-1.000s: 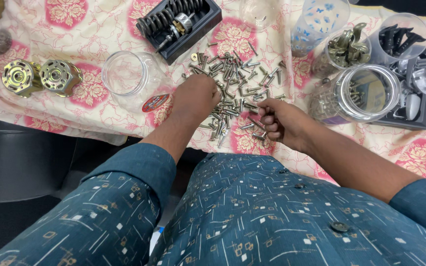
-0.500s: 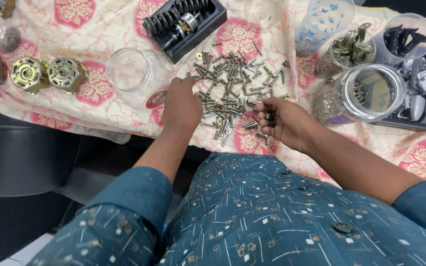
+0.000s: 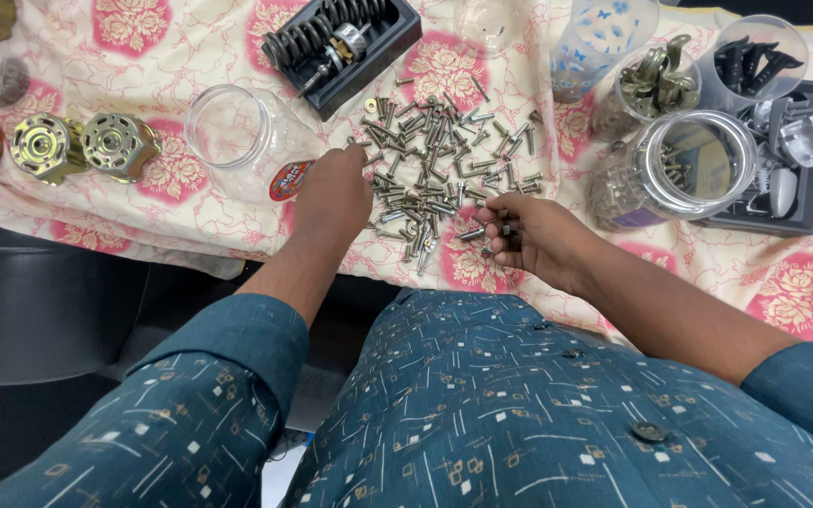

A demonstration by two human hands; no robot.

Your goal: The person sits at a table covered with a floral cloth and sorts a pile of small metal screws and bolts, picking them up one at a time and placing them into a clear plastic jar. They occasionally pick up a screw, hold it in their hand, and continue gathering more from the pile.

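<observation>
Counter w/ floral cloth (image 3: 190,202) carries it all, cloth prob. there to stop small parts rolling. Clear jar (image 3: 237,132) lies on its side left of the screw pile (image 3: 439,155), mouth toward you, oval red label low on its wall. Your left hand (image 3: 336,193) rests palm-down at the pile's left edge, fingers loosely spread, gripping nothing visible. Your right hand (image 3: 524,230) is cupped palm-up at the pile's near-right edge, curled round a few screws
</observation>
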